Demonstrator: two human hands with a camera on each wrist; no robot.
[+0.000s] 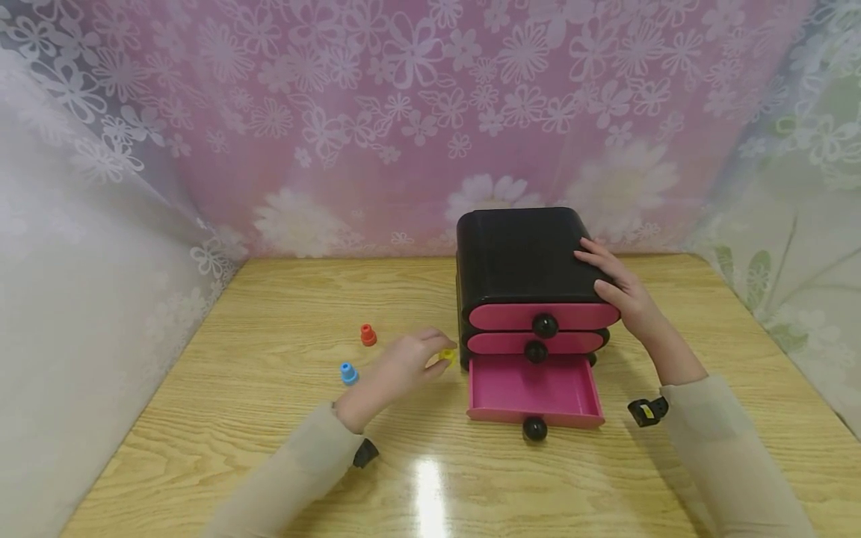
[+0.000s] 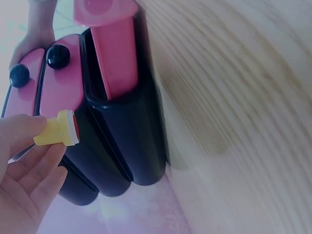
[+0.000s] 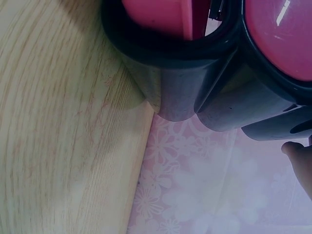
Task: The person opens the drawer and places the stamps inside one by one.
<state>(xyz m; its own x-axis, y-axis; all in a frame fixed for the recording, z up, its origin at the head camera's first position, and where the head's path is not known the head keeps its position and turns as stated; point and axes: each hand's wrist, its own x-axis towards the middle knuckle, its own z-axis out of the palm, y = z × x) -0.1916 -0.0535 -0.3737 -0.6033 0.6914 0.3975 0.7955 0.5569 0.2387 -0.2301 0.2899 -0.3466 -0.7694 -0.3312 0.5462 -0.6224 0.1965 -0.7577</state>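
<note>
My left hand (image 1: pixel 406 362) pinches a small yellow stamp (image 2: pixel 57 128) between thumb and fingers, just left of the drawer cabinet. The stamp's red face, ringed in white, points away from the fingertips in the left wrist view. My right hand (image 1: pixel 625 291) rests on the right top edge of the black cabinet (image 1: pixel 525 254), fingers spread. In that cabinet the bottom pink drawer (image 1: pixel 531 385) is pulled out, with nothing visible inside. The two upper drawers (image 1: pixel 501 317) are closed, each with a round black knob.
A red stamp (image 1: pixel 368 335) and a blue stamp (image 1: pixel 348 373) stand on the wooden table (image 1: pixel 289 299), left of the cabinet. Behind the table hangs a pink flowered cloth (image 1: pixel 377 149), with pale flowered cloth at both sides.
</note>
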